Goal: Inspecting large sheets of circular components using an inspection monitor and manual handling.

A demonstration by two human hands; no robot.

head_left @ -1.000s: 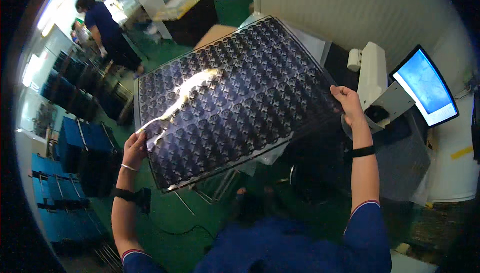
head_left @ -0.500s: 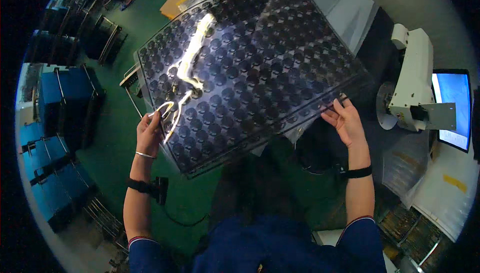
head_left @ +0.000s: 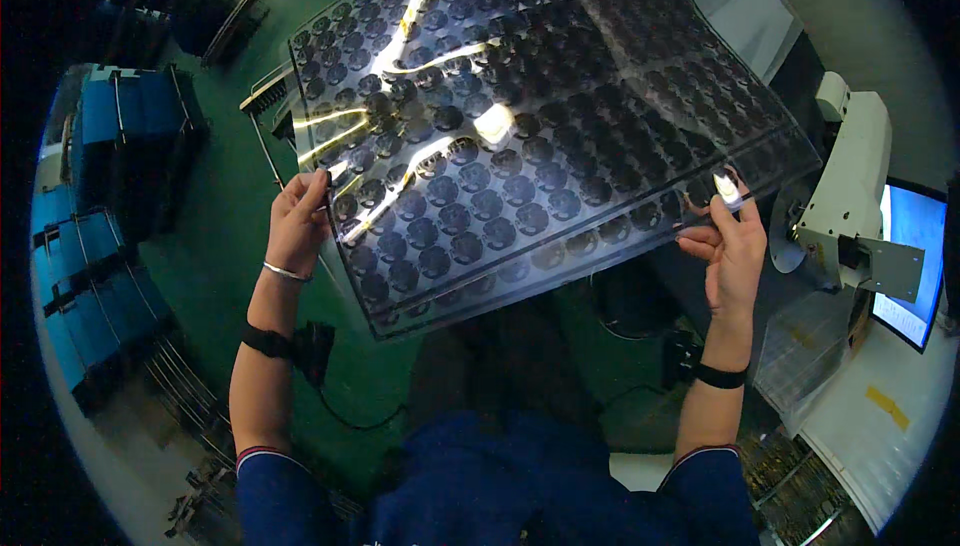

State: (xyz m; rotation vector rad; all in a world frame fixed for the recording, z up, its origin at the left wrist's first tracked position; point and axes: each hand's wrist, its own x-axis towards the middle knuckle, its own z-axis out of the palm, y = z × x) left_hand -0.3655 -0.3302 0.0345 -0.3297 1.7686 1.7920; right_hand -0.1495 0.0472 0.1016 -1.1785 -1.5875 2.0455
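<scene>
A large clear plastic tray (head_left: pixel 520 161) with rows of round, dark-looking pockets is held up in front of me, tilted. Bright light glares off its film-like surface on the left part. My left hand (head_left: pixel 300 211) pinches the tray's left edge between thumb and fingers. At the near right corner my right hand (head_left: pixel 728 246) grips the rim, thumb on top, some fingers seen through the clear plastic. Whether anything lies in the pockets I cannot tell through the glare and dark tint.
On the right stand a white machine arm (head_left: pixel 848 181) and a lit monitor (head_left: pixel 912 266). Clear sheets (head_left: pixel 735 6) lie beyond the tray. Blue stacks on racks (head_left: pixel 130 121) line the left side. A metal frame (head_left: pixel 262 111) stands just left of the tray on the green floor (head_left: pixel 225 236).
The tray has shifted to the right and away, with its near edge slightly raised. Both hands have moved with it, still holding on, and the glare has spread differently across the plastic.
</scene>
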